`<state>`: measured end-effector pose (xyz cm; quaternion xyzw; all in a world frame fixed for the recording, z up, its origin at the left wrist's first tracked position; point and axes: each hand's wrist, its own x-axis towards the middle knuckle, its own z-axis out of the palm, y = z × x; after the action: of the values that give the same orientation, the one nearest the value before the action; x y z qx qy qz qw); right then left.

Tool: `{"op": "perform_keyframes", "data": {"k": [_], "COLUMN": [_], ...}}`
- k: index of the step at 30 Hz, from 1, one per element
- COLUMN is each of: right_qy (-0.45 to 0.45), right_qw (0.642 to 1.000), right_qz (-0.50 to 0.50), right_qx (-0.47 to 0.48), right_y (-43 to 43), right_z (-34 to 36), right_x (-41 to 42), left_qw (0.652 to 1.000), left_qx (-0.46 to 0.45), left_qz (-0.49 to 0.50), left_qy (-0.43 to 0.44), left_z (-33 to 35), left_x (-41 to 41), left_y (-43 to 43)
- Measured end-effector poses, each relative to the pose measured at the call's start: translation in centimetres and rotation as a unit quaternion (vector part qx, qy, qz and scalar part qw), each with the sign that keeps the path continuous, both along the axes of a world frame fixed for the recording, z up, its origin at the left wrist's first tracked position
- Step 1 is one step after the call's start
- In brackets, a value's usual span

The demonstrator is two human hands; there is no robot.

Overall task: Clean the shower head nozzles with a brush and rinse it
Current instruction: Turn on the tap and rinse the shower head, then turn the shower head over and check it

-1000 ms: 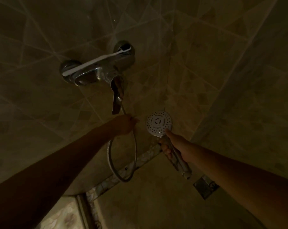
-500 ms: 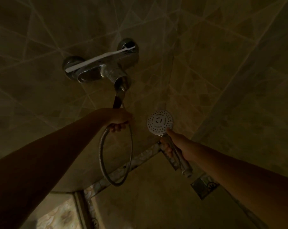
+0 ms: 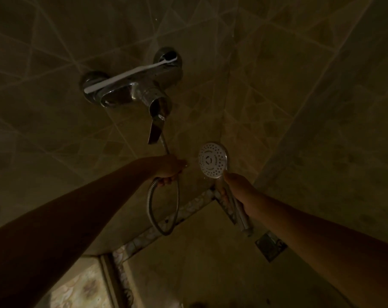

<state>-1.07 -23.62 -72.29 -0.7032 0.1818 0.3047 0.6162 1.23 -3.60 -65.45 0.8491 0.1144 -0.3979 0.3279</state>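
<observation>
The white round shower head (image 3: pixel 212 160) faces me, its nozzle holes showing. My right hand (image 3: pixel 239 190) is closed around its handle just below the face. Its metal hose (image 3: pixel 150 210) runs down from the chrome mixer tap (image 3: pixel 139 92) and hangs in a loop. My left hand (image 3: pixel 168 167) grips that hose just under the tip of the tap's lever (image 3: pixel 155 130), which points down. A white toothbrush (image 3: pixel 130 74) lies along the top of the mixer, bristles at its right end. No water shows at the nozzles in this dim light.
Tiled walls meet in a corner behind the shower head. A patterned tile border (image 3: pixel 188 210) runs along the wall's foot, and a square floor drain (image 3: pixel 271 246) sits below my right forearm. The whole place is very dark.
My left hand went up to the lever's tip half a second ago and now sits slightly lower, closed on the hose. The shower head and my right hand have barely moved.
</observation>
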Motion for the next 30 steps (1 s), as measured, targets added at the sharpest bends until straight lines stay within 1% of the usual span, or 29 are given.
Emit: {"op": "perform_keyframes", "data": {"k": [4,6,9,13,15,17,19,21,23,24,28,30], "right_qy": [-0.132,-0.168,-0.157,-0.171,-0.164,-0.142,-0.098,-0.052,-0.019,-0.017,-0.041,-0.053], "right_qw": [0.989,0.981,0.984,0.980,0.981,0.979,0.967,0.932,0.879,0.853,0.774,0.752], "right_qz": [-0.061,-0.084,-0.082,-0.086,-0.100,-0.144,-0.207,-0.278,-0.341,-0.360,-0.422,-0.433], "right_qx": [-0.033,-0.051,-0.032,-0.048,-0.039,0.019,0.112,0.229,0.332,0.377,0.470,0.494], "right_y": [-0.7,-1.4,-2.4,-3.8,-4.5,-5.4,-6.0,-6.8,-8.0,-8.7,-11.0,-12.1], "right_z": [-0.4,-0.4,0.0,0.4,1.0,1.6,2.6,3.8,5.1,5.8,9.0,10.7], "right_x": [-0.6,-0.7,-1.1,-2.2,-3.0,-3.9,-4.6,-5.1,-5.5,-5.7,-6.5,-7.3], "left_qw": [0.998,0.996,0.996,0.993,0.992,0.990,0.988,0.986,0.983,0.981,0.970,0.961], "left_qx": [-0.054,-0.073,-0.080,-0.097,-0.105,-0.110,-0.119,-0.130,-0.138,-0.143,-0.173,-0.202], "left_qz": [-0.015,-0.029,-0.044,-0.056,-0.057,-0.069,-0.089,-0.097,-0.116,-0.130,-0.153,-0.154], "left_qy": [0.026,0.035,0.011,-0.031,-0.047,-0.053,-0.048,-0.030,-0.020,-0.026,-0.082,-0.113], "left_z": [-1.9,-2.7,-3.1,-3.6,-3.8,-3.7,-3.4,-2.9,-2.1,-1.6,1.4,3.2], "left_x": [-1.8,-2.6,-3.4,-4.6,-5.4,-6.5,-7.6,-8.8,-9.8,-10.2,-11.4,-12.0], "left_y": [-1.2,-1.7,-2.5,-4.2,-5.3,-6.5,-7.7,-8.7,-9.3,-9.6,-11.6,-12.9]}}
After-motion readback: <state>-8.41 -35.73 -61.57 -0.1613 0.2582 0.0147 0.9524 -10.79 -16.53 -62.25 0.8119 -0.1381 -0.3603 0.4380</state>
